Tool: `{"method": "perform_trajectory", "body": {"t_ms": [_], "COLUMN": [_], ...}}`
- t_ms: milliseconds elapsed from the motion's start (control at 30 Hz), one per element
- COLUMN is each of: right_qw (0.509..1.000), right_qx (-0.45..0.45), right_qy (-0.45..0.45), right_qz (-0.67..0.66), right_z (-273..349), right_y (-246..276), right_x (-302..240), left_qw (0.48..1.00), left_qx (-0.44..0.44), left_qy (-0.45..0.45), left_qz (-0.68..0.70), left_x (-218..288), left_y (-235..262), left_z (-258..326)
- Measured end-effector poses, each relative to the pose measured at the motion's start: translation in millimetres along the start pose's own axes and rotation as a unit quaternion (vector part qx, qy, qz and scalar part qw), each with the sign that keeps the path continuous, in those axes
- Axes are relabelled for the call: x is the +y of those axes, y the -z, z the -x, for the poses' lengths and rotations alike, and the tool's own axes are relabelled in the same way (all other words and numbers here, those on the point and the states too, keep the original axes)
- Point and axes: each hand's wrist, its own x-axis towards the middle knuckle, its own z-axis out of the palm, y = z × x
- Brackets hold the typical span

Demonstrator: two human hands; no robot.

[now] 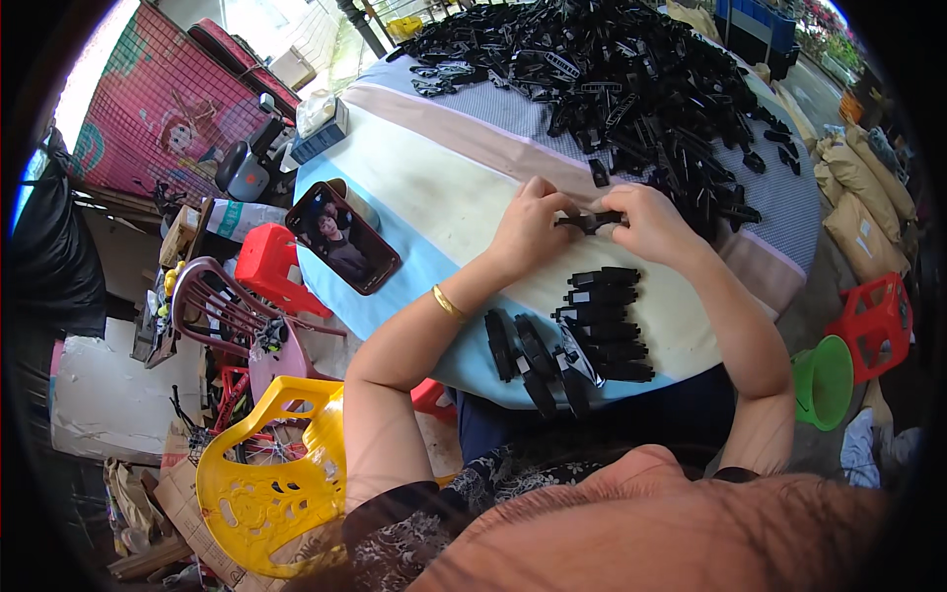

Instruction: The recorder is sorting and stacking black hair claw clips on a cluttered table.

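My left hand [538, 225] and right hand [653, 229] are both clamped by thumb and fingertips on one black plastic piece [592, 223], left at its nine o'clock end, right at its three o'clock end, held just above the table [424, 148]. With so little of it in my grip, I reckon it could twist loose if I press unevenly, and a jump toward twelve o'clock would lose it in the heap of black pieces [631, 94], too many and too tangled to count. At six o'clock lies a neat column of pieces [607, 331], about six by my count, though they overlap; at half past six I make out four looser dark pieces [536, 345] and one silvery-faced piece [577, 357], near enough the edge that a careless forearm might sweep some off. One gold bangle [449, 301] sits on my left arm at eight o'clock. At nine o'clock one phone [342, 237] seems propped on one round container [357, 204], so a tug on the cloth could topple it; one tissue box [321, 136] stands at ten. Beyond the table I count one yellow chair [266, 483] at eight and one green bucket [824, 383] at four
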Motion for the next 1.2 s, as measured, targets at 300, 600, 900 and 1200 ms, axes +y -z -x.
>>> {"method": "perform_trajectory", "body": {"t_ms": [300,600,900,1200], "right_qw": [0.964,0.991,0.910,0.954], "right_qx": [-0.001,-0.044,0.129,0.095], "right_qy": [0.009,0.041,0.133,0.135], "right_qz": [0.266,0.117,0.372,0.252], "right_z": [4.1,-0.5,-16.8,-17.6], "right_y": [12.1,5.7,-6.3,-15.1], "right_x": [-1.4,1.9,35.0,35.0], "left_qw": [0.984,0.971,0.983,0.974], "left_qx": [-0.102,-0.178,-0.096,-0.022], "left_qy": [0.133,0.125,0.086,0.144], "left_qz": [0.057,0.099,-0.131,-0.173], "left_x": [5.3,12.9,-35.7,-102.9], "left_y": [6.1,12.8,1.0,-51.1], "left_z": [0.4,-10.8,-71.4,-106.6]}}
